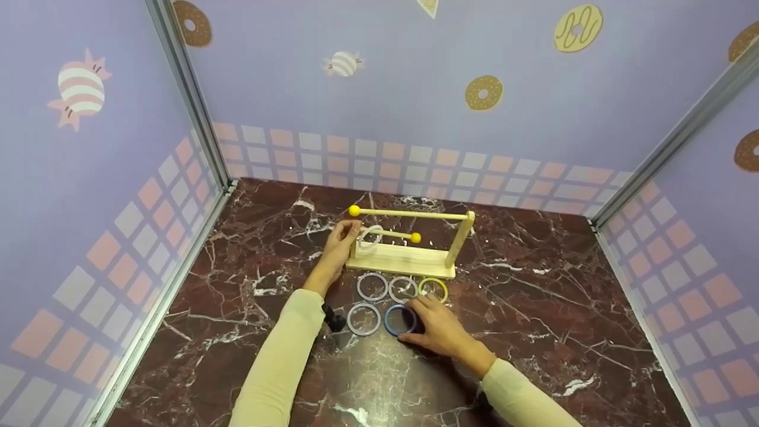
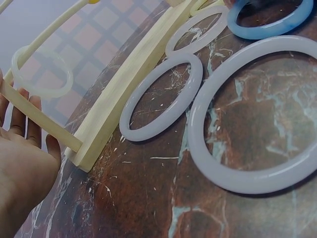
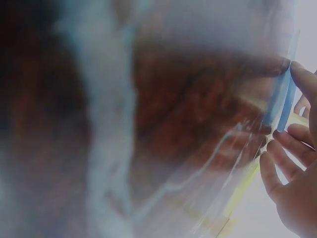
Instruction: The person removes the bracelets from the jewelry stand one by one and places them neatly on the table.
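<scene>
A wooden bangle stand (image 1: pixel 409 258) has two pegs at different heights, each tipped with a yellow ball. My left hand (image 1: pixel 337 252) grips the short left post (image 2: pixel 42 119), fingers behind it in the left wrist view. A whitish translucent bangle (image 2: pixel 44 93) hangs on the lower peg beside those fingers. In front of the stand, my right hand (image 1: pixel 442 329) pinches a blue bangle (image 3: pixel 283 99) between thumb and fingertips; the bangle lies flat on the tabletop, or very close to it. The right wrist view is partly blurred.
Around the blue bangle lie a yellow bangle (image 1: pixel 445 287), a pale one in the middle, a lilac one (image 1: pixel 372 300) and a large pale one (image 2: pixel 213 173). The dark red marble-patterned table (image 1: pixel 563 332) is enclosed by printed purple walls (image 1: pixel 409 107) at the back and sides.
</scene>
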